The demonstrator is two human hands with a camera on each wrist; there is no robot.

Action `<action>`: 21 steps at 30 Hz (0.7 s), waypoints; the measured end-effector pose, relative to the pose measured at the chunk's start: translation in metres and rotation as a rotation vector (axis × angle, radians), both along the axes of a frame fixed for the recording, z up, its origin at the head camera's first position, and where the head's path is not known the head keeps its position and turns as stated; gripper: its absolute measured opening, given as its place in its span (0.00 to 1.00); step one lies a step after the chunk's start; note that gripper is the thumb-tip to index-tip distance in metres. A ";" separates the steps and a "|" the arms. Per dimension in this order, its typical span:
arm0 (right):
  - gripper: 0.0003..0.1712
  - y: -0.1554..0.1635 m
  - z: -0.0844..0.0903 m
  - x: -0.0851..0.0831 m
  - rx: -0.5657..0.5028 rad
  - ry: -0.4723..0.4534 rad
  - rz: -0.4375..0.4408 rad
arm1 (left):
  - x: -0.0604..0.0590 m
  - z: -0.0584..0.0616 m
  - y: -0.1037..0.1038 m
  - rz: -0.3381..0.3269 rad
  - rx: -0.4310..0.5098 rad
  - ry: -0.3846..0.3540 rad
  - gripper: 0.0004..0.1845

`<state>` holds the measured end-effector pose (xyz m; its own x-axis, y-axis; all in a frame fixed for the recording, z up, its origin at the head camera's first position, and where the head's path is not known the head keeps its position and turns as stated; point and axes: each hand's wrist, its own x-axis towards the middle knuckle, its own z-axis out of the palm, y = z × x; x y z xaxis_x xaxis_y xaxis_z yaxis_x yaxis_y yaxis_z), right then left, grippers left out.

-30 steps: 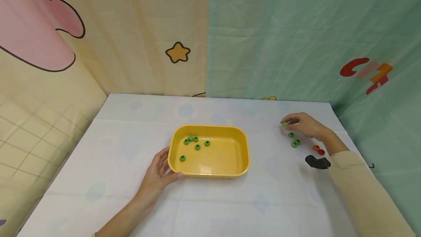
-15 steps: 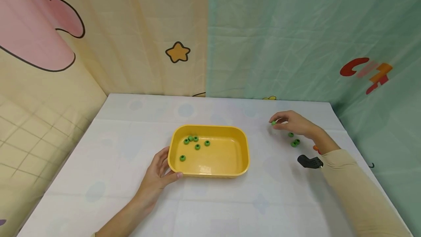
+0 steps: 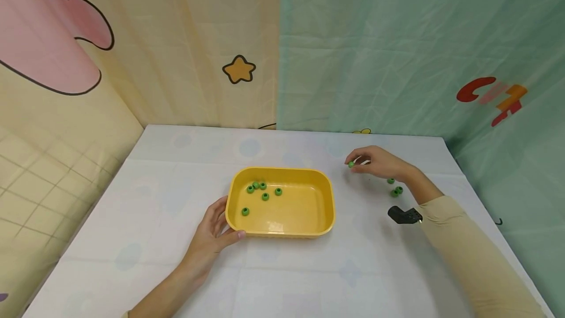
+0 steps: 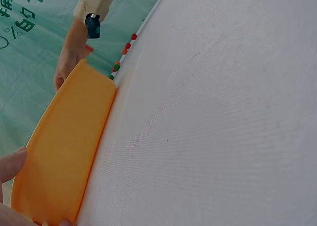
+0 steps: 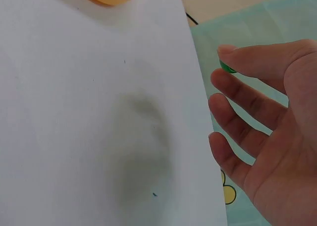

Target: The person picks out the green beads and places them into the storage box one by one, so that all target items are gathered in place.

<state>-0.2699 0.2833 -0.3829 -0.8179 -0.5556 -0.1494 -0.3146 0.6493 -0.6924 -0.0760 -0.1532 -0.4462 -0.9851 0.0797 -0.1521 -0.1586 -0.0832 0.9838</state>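
My right hand [image 3: 375,162] pinches a green bead [image 3: 350,164] between thumb and fingertips, above the table to the right of the yellow tray [image 3: 304,205]. In the right wrist view most of that bead [image 5: 227,67] is hidden behind the thumb. My left hand [image 3: 207,237] grips the tray's left end, its thumb over the front rim and its fingers along the outer left wall. Several green beads [image 3: 265,197] lie on the tray's floor, mostly toward its left half.
Several green beads [image 3: 395,193] lie on the white table [image 3: 167,200] under the right forearm. Red and orange beads [image 4: 128,45] show at the far side in the left wrist view. A black wrist camera [image 3: 404,215] juts out from the right sleeve. Curtains stand behind the table.
My right hand has moved left with the green bead, from near the loose beads toward the tray. The red and orange beads are now hidden by the arm in the head view.
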 end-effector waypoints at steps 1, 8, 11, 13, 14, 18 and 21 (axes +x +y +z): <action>0.14 -0.002 0.000 -0.001 0.003 0.004 0.009 | 0.000 0.000 0.000 -0.001 0.003 -0.002 0.49; 0.13 -0.025 0.006 0.000 0.002 0.009 0.065 | 0.001 0.002 0.001 -0.003 0.003 0.000 0.48; 0.13 -0.035 0.008 0.000 0.002 0.012 0.079 | 0.001 0.002 0.001 0.001 0.000 -0.002 0.49; 0.13 -0.041 0.009 0.000 0.002 0.010 0.085 | 0.001 0.002 0.001 0.000 0.000 0.003 0.49; 0.13 -0.043 0.010 0.000 0.000 0.006 0.087 | 0.001 0.002 0.001 -0.001 -0.001 0.005 0.49; 0.13 -0.052 0.012 -0.001 -0.017 -0.005 0.104 | 0.002 0.001 0.001 0.001 0.003 0.002 0.49; 0.13 -0.058 0.013 -0.002 -0.032 0.000 0.126 | 0.002 0.002 0.001 0.002 0.005 -0.002 0.49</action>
<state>-0.2720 0.2249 -0.3696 -0.7412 -0.6586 -0.1300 -0.3924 0.5821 -0.7122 -0.0745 -0.1522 -0.4446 -0.9850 0.0787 -0.1534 -0.1602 -0.0883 0.9831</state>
